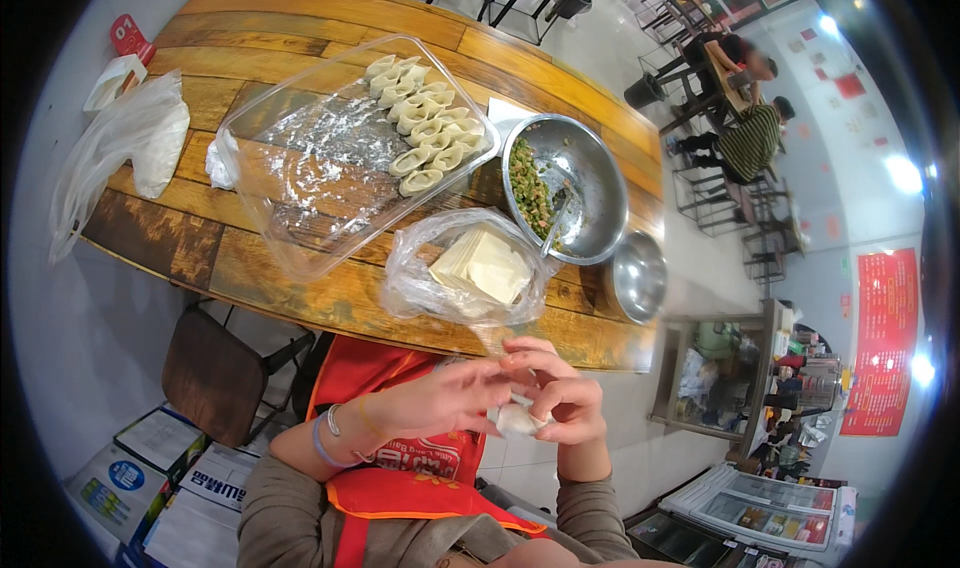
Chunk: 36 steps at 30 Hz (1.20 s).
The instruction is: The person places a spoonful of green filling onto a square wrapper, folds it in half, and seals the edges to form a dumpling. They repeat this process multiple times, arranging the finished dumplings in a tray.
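Note:
Over the apron, just off the table's near edge, a pale wrapped dumpling (pixel 519 419) is between my two hands. My right hand (pixel 566 395) pinches it with thumb and bent fingers. The fingertips of my left hand (pixel 457 395) meet its left end, slightly blurred. Square dough wrappers (pixel 487 266) lie stacked in an opened clear plastic bag (pixel 409 287) on the table before me. Beyond the bag, a steel bowl (pixel 600 185) holds chopped green and pink filling (pixel 531 193) and a metal spoon (pixel 556 223). Rows of folded dumplings (pixel 427 125) fill the right side of a floured clear plastic tray (pixel 315 170).
A smaller steel bowl (pixel 639 275) stands near the wooden table's (pixel 247 275) right end. Left lie a plastic bag (pixel 161 133), a tissue box (pixel 112 80) and a red number stand (pixel 131 37). A stool (pixel 214 373) and cartons (pixel 187 493) are lower left. People (pixel 750 140) sit farther off.

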Each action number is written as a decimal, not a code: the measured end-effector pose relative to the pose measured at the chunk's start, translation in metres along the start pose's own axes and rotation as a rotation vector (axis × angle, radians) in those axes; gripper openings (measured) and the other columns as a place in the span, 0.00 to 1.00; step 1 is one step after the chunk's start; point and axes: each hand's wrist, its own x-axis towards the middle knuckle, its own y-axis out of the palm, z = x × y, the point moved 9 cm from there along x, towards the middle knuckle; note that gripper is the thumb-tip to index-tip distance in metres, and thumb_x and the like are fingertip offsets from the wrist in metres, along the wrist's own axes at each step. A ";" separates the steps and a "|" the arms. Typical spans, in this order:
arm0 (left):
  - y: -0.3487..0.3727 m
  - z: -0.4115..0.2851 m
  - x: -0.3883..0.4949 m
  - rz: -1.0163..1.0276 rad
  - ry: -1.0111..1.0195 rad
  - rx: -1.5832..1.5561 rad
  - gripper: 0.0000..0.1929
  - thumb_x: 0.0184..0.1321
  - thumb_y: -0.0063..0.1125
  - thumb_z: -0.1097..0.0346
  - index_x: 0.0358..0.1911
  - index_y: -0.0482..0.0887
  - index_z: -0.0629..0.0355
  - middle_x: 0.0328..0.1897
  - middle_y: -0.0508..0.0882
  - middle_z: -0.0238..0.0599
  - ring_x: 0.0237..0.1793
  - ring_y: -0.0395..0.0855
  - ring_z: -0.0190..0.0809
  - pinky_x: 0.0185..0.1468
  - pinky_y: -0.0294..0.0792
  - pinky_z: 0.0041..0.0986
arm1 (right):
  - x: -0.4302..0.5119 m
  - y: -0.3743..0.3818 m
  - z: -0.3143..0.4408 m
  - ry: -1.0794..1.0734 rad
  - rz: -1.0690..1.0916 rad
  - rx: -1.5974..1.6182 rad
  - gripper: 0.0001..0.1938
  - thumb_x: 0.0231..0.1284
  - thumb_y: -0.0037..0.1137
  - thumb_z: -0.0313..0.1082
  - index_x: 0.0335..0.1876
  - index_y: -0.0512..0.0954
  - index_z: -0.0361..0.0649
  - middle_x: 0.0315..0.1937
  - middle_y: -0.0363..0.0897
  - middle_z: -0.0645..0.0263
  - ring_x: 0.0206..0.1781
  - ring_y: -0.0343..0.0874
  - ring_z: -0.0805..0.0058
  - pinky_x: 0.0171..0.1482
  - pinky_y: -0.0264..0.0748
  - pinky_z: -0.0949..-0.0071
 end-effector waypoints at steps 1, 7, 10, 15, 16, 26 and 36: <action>-0.001 -0.006 0.001 0.013 0.078 -0.005 0.19 0.71 0.43 0.61 0.61 0.66 0.61 0.57 0.75 0.35 0.58 0.73 0.35 0.57 0.71 0.28 | 0.002 -0.001 0.007 0.001 -0.038 -0.151 0.09 0.46 0.68 0.32 0.26 0.77 0.39 0.60 0.70 0.44 0.68 0.59 0.40 0.65 0.55 0.44; -0.027 -0.004 0.009 -0.181 0.230 -0.187 0.17 0.72 0.37 0.58 0.53 0.74 0.61 0.49 0.80 0.37 0.44 0.79 0.34 0.47 0.73 0.27 | 0.020 0.028 0.015 0.004 0.008 -1.000 0.16 0.43 0.71 0.41 0.38 0.79 0.47 0.62 0.69 0.55 0.67 0.63 0.46 0.65 0.55 0.44; -0.029 -0.009 0.007 -0.159 0.267 -0.216 0.18 0.71 0.36 0.57 0.48 0.76 0.63 0.44 0.82 0.40 0.41 0.81 0.35 0.45 0.74 0.28 | 0.026 0.029 0.015 0.008 0.026 -0.988 0.20 0.38 0.72 0.46 0.40 0.81 0.50 0.63 0.69 0.58 0.68 0.61 0.48 0.67 0.50 0.42; -0.029 -0.018 0.002 -0.137 0.319 -0.246 0.18 0.71 0.35 0.58 0.47 0.77 0.64 0.43 0.82 0.41 0.43 0.82 0.37 0.47 0.74 0.28 | 0.028 0.033 0.013 -0.006 0.057 -1.065 0.18 0.39 0.70 0.44 0.39 0.81 0.50 0.62 0.70 0.60 0.68 0.61 0.48 0.67 0.50 0.41; -0.026 -0.021 0.002 -0.102 0.341 -0.254 0.18 0.71 0.34 0.59 0.47 0.77 0.64 0.43 0.82 0.41 0.44 0.82 0.37 0.48 0.74 0.28 | 0.028 0.034 0.013 -0.011 0.054 -1.080 0.17 0.40 0.70 0.43 0.39 0.81 0.50 0.62 0.70 0.60 0.68 0.61 0.49 0.67 0.50 0.41; -0.028 -0.025 -0.004 -0.074 0.425 -0.320 0.16 0.71 0.34 0.61 0.45 0.77 0.61 0.40 0.83 0.38 0.39 0.82 0.34 0.44 0.74 0.26 | 0.036 0.040 0.014 -0.102 0.013 -1.164 0.12 0.38 0.68 0.39 0.34 0.84 0.51 0.57 0.76 0.65 0.65 0.66 0.51 0.67 0.51 0.42; -0.044 -0.021 -0.008 -0.276 0.455 -0.335 0.15 0.70 0.37 0.61 0.45 0.78 0.61 0.41 0.82 0.36 0.38 0.82 0.33 0.40 0.75 0.21 | 0.047 0.043 -0.001 -0.136 0.042 -0.973 0.12 0.38 0.69 0.35 0.33 0.83 0.50 0.56 0.76 0.63 0.65 0.66 0.49 0.68 0.50 0.41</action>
